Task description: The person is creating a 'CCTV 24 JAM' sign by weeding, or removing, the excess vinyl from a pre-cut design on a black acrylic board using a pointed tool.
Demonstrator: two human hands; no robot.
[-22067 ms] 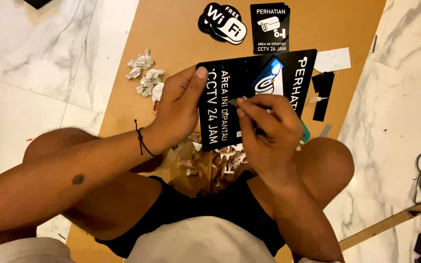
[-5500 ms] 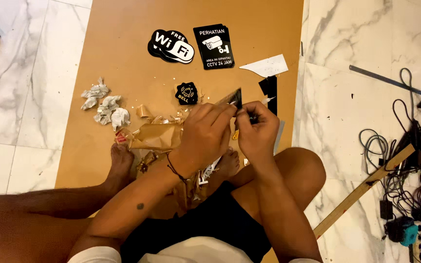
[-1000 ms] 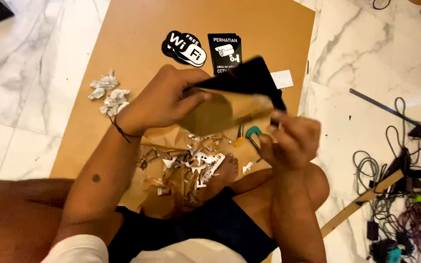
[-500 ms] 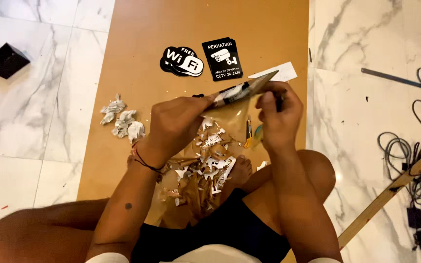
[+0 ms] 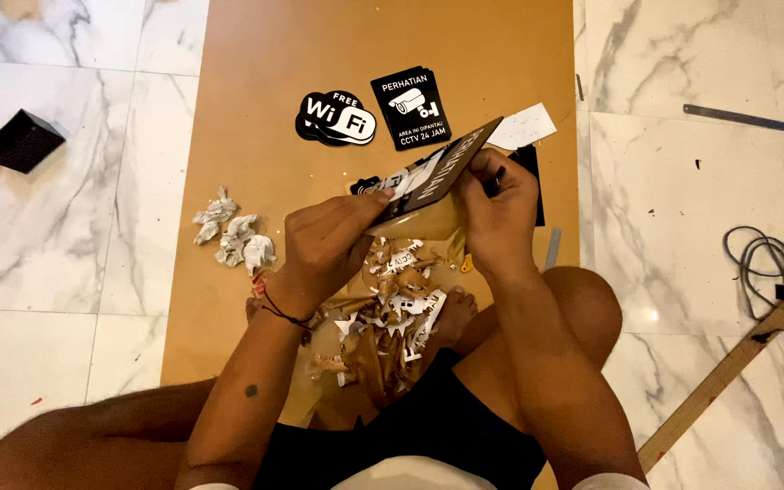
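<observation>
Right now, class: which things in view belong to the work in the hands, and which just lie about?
In hand:
left hand
right hand
black sticker sheet
peeled scraps

Lying about:
black box
cables
metal ruler
crumpled paper

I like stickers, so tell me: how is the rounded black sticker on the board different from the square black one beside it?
The rounded sticker has a wavy, cloud-like outline; the square sticker has straight edges and corners. The rounded sticker lies wider than tall; the square sticker sits turned at a slight tilt. Both are black with white print and lie flat on the brown board, untouched by either hand.
</observation>
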